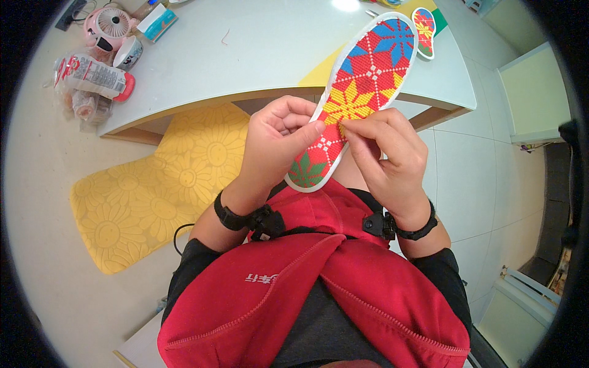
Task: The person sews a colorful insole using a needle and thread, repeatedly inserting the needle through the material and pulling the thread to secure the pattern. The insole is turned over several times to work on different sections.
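Observation:
An embroidered insole (363,83) with a white bound edge is raised at a tilt above my lap, in front of the table edge. Its red ground carries blue, yellow and green flower patterns. My left hand (287,131) grips its left edge, thumb on the face and fingers curled at the side. At the right edge, my right hand (391,152) has thumb and forefinger pinched together against the lower yellow stitching. Whether a needle or thread is between those fingertips is too small to tell. A second, similar insole (424,32) lies at the table's far right.
On the white table (198,60) are a loose red thread (225,37) and a tissue pack (157,23). A pink fan (109,28), a cup (128,53) and a plastic-wrapped package (92,76) stand at left. Below lies a yellow floral mat (165,188). Scissors-like metal tips (372,13) show behind the insole.

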`<state>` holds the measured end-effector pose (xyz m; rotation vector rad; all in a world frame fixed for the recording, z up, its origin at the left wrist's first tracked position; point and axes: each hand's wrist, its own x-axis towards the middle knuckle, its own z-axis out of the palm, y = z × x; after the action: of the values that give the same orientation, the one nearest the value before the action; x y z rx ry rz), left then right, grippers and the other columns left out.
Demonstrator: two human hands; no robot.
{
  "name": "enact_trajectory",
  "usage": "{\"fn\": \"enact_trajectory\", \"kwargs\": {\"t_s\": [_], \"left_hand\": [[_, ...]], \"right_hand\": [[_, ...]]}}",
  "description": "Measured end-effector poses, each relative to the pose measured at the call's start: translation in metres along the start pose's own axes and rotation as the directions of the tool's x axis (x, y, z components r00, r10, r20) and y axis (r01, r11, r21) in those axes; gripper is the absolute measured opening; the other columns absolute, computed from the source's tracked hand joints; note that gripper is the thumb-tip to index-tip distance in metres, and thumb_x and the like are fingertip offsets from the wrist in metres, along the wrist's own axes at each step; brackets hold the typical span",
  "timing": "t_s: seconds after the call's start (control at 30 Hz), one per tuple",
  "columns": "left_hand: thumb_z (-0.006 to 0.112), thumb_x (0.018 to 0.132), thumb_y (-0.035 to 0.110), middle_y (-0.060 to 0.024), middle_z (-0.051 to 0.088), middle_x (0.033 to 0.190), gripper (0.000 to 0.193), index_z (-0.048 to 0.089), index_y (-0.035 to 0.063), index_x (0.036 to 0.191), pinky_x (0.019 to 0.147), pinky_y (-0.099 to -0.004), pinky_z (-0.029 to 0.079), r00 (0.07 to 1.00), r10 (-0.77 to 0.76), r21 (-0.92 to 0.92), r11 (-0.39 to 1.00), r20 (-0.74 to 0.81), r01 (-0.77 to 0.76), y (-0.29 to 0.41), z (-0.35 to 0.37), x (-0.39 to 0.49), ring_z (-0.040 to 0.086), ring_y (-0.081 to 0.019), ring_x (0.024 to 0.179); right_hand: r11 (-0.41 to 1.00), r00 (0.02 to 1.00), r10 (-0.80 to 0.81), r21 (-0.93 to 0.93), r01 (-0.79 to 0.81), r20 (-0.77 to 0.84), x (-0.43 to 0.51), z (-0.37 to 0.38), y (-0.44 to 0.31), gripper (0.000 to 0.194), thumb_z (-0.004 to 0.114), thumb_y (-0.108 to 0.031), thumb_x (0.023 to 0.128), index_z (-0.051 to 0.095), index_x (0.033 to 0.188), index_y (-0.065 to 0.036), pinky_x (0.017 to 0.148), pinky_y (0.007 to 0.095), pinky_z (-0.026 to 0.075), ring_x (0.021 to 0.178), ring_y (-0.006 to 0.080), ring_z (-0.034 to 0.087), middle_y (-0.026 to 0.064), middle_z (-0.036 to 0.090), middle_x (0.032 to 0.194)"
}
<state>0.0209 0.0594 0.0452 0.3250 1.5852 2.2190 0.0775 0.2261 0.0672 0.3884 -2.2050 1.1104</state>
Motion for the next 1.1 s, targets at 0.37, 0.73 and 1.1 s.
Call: {"fn": "enact_trajectory", "kwargs": {"t_s": [0.37, 0.73, 1.1], "left_hand": [[0.064, 0.081, -0.001, -0.0112, 0.067, 0.083, 0.016, 0.053, -0.0014, 0.092, 0.066, -0.0196, 0.051, 0.999, 0.048, 0.007, 0.999, 0.003, -0.048, -0.002, 0.002, -0.002, 0.063, -0.0090, 0.074], [0.065, 0.080, 0.000, -0.0082, 0.067, 0.081, 0.012, 0.057, -0.0011, 0.089, 0.058, -0.0188, 0.049, 0.963, 0.265, 0.327, 0.915, -0.040, -0.238, -0.011, 0.007, -0.005, 0.061, -0.0062, 0.067], [0.066, 0.078, 0.002, -0.0103, 0.066, 0.078, 0.011, 0.061, 0.0021, 0.088, 0.057, -0.0256, 0.050, 0.786, 0.610, 0.651, 0.556, 0.103, -0.517, -0.021, 0.009, 0.004, 0.064, -0.0186, 0.063]], "right_hand": [[0.999, 0.999, 0.023, -0.047, -0.021, 0.045, 0.000, -0.001, 0.002, 0.013, 0.070, 0.005, 0.071, 0.067, 0.083, 0.000, 0.051, 0.0234, 0.043, 0.061, 0.0135, 0.056, 0.0067, 0.058, 0.073], [0.993, 0.993, -0.003, -0.114, 0.016, 0.115, 0.003, -0.005, 0.001, 0.014, 0.067, 0.006, 0.070, 0.065, 0.083, 0.001, 0.051, 0.0273, 0.044, 0.060, 0.0193, 0.057, 0.0088, 0.057, 0.073], [0.911, 0.948, 0.297, 0.264, -0.317, 0.113, -0.004, 0.004, 0.011, 0.012, 0.064, 0.006, 0.076, 0.058, 0.085, 0.002, 0.058, 0.0249, 0.046, 0.068, 0.0116, 0.057, 0.0060, 0.058, 0.078]]}}
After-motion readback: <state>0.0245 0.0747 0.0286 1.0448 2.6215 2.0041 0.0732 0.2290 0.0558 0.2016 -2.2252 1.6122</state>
